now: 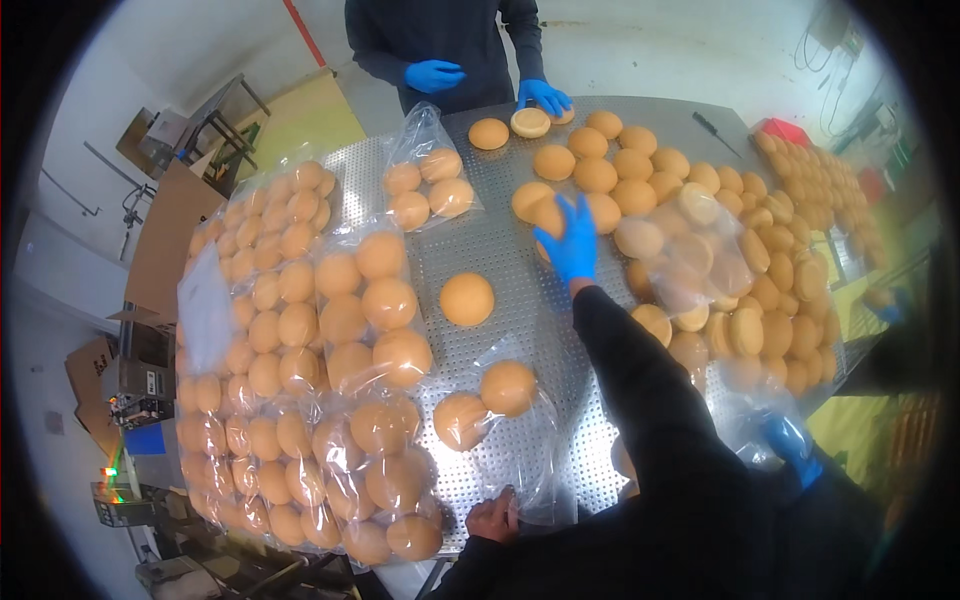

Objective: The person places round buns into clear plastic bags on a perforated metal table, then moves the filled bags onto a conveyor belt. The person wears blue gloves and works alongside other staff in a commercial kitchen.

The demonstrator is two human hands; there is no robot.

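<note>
My right hand [574,244], in a blue glove, grips the side of a round golden bun [548,217] at the near edge of the loose buns. My bare left hand [495,516] is low in the view, its fingers on the rim of a clear plastic bag [536,465]. Two buns, one of them at the bag's far side [508,388], lie at or in this bag; how far inside is unclear. A single bun [467,299] rests between the bag and my right hand. The perforated metal table [442,262] lies under everything.
Filled bags of buns [388,304] cover the left side; one bag [429,187] stands farther back. Loose buns [634,196] heap at the right, partly under plastic. A co-worker's gloved hands [544,97] are across the table; another gloved hand [787,442] holds plastic at right.
</note>
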